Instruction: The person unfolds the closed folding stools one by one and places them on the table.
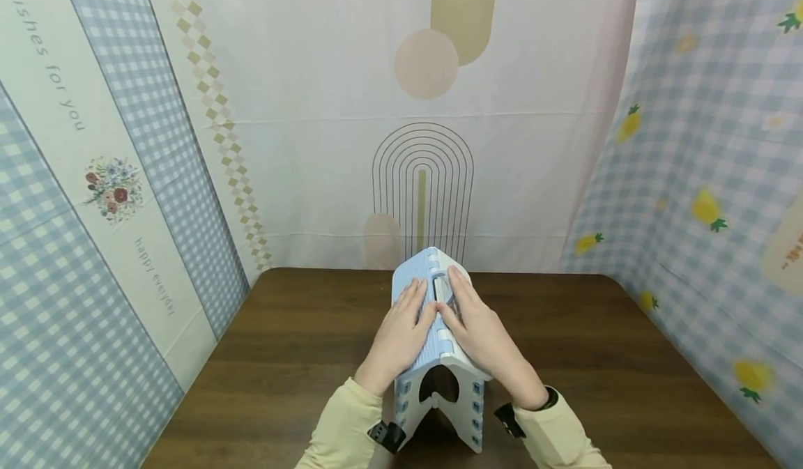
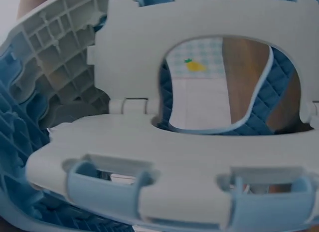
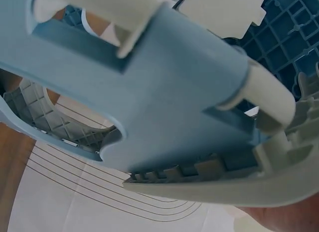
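Note:
A folding step stool (image 1: 447, 347) in pale blue and white plastic stands half folded on the table, its top bent up into a ridge. My left hand (image 1: 398, 333) lies along the blue side of the top with fingers straight. On the white side rests my right hand (image 1: 486, 329), fingers extended beside the handle slot. Both thumbs come together at the ridge. The left wrist view shows the stool's white end panel (image 2: 224, 149) with hinges and an oval opening. Close up in the right wrist view is a blue panel (image 3: 164, 92), with part of my right hand below it.
The brown wooden table (image 1: 301, 336) has rounded far corners. A white printed cloth (image 1: 314, 176) hangs right behind it. Blue checked cloths flank the left and right sides. Black straps circle both wrists over yellow sleeves (image 1: 348, 420).

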The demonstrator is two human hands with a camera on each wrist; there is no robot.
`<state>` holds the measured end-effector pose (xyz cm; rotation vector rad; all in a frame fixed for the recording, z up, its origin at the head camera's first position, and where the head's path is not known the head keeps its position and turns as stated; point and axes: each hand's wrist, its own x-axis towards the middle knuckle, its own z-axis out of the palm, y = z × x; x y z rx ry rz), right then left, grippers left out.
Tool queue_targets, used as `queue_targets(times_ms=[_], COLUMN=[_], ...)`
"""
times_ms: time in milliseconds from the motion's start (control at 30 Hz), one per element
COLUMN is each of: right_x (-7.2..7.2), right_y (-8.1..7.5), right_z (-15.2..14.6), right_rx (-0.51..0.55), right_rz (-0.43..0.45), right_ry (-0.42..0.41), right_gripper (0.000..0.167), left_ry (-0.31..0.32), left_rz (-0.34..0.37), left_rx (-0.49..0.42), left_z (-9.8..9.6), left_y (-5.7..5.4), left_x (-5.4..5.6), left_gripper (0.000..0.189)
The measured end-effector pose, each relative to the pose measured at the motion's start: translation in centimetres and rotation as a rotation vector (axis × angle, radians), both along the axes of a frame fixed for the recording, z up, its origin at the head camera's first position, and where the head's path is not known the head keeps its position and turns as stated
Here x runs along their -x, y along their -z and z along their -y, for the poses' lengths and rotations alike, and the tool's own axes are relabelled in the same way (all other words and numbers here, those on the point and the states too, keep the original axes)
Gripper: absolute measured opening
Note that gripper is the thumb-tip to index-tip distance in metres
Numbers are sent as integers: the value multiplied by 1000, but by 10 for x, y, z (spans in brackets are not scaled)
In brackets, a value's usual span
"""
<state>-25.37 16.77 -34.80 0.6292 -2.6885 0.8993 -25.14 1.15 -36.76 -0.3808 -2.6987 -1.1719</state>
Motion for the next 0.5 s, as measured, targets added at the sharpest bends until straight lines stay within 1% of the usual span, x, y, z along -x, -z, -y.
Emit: queue_targets(times_ms=[100,200,400,500], right_x=[-6,-12,-18,-19], right_y=[0,1,8,12], right_z=[5,9,9,10], right_rx=[-11,-12,-11,2], right_rz=[-14,-28,-68,-71], right_ry=[22,51,93,107], right_gripper=[67,66,61,59], left_ry=[-10,-5,-7,-12], left_rz=[-10,-27,-43,-46], left_rx=[14,25,55,76], left_z=[4,8,8,10], left_y=[1,2,4,5], left_x=[-4,-9,-12,-14], left_gripper=[58,58,56,56])
